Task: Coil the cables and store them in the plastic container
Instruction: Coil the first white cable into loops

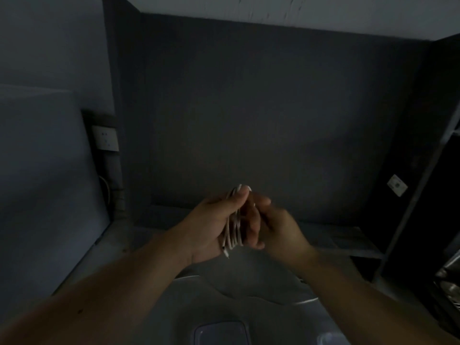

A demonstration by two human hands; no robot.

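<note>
The white cable (234, 232) was pretty much coiled up, bunched in my left hand (214, 227) with the fingers wrapped round it and the plug end dangling underneath. My right hand (281, 227) was up against the coil, too blurry to say if it pinched anything. The plastic container (220, 332) sat well below my fingers on the surface (249, 277). Next move, I reckoned, was lowering the coil in without it springing apart.

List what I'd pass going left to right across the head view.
Wall socket → left hand gripping the coiled cable → right hand → white label on the dark right side.
</note>
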